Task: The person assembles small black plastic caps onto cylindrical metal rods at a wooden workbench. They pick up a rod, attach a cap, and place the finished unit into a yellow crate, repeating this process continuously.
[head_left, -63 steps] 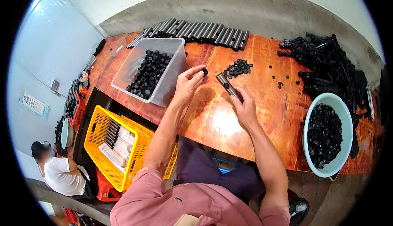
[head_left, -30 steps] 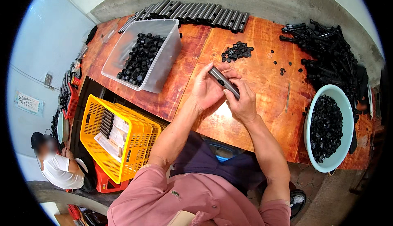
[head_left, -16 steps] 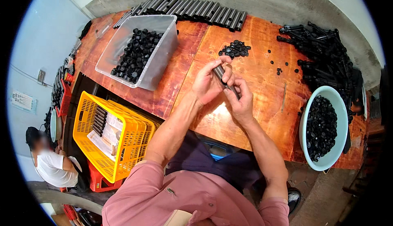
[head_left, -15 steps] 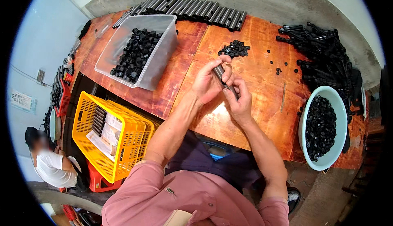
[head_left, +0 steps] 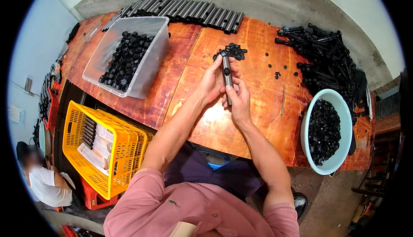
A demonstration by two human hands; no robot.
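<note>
- Tube, dark grey with a side hole, is held up right of the clear bin.
- Upper part is cradled by the left hand, fingers curled behind, thumb near the end; lower part is gripped between right hand thumb and fingers, presumably for steadiness.
- Small discs are heaped right of the bin, apparently within reach.
- Similar tubes are lined up behind it, perhaps against rolling.

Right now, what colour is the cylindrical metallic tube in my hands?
The metallic tube is dark grey, shown in the head view.
</note>
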